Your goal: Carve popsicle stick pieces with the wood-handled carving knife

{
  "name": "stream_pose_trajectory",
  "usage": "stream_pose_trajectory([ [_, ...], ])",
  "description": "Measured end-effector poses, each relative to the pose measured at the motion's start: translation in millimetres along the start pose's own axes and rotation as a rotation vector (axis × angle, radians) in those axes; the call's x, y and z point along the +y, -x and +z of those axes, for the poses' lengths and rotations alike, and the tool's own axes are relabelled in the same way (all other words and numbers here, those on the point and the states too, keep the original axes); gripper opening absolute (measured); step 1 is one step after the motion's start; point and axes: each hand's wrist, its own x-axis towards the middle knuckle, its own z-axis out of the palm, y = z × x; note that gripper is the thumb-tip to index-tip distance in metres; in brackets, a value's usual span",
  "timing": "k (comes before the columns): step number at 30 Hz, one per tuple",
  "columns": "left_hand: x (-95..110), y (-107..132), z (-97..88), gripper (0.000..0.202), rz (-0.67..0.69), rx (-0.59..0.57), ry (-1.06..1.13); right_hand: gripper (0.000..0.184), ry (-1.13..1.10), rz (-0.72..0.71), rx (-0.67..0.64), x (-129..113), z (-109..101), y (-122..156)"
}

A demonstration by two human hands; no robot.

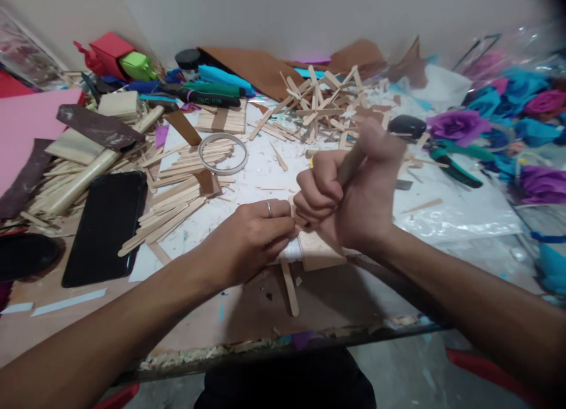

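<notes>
Sticks (177, 208): some look cut, plenty whole on the table (194, 320); seems partway. Left hand (259, 235) pinched, hold unclear; right hand (354, 197) clenched round grey tool (352, 163).

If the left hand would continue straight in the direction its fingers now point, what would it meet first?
The left hand would most likely meet the right hand first, at its curled fingers; they look very close, but one view leaves any gap unclear.
</notes>
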Motion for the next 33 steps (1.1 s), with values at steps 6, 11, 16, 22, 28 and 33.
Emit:
stream_pose_trajectory([
  [6,-4.2,1.9,-3.6,0.022,0.221,-0.132,-0.318,0.078,-0.192,0.056,0.028,-1.5,-8.1,-9.6],
  [11,-2.9,1.5,-5.9,0.018,0.15,-0.135,-0.261,0.074,-0.207,-0.083,0.0,-17.3,-10.0,-4.1],
  [16,0.4,1.1,-5.2,0.019,-0.236,-0.014,-0.015,0.073,-0.062,-0.256,-0.015,-30.2,-25.4,-2.0],
  [22,6.3,-1.6,-2.6,0.021,-0.49,0.009,0.213,0.072,-0.006,-0.37,-0.107,-23.0,-27.3,-4.2],
  [28,5.9,0.0,2.8,0.026,-0.501,0.039,0.373,0.068,0.091,-0.432,-0.097,-15.9,-8.8,2.4],
  [33,3.2,1.9,6.3,0.03,-0.508,0.077,0.437,0.054,0.249,-0.531,-0.069,-13.0,-3.7,4.9],
])
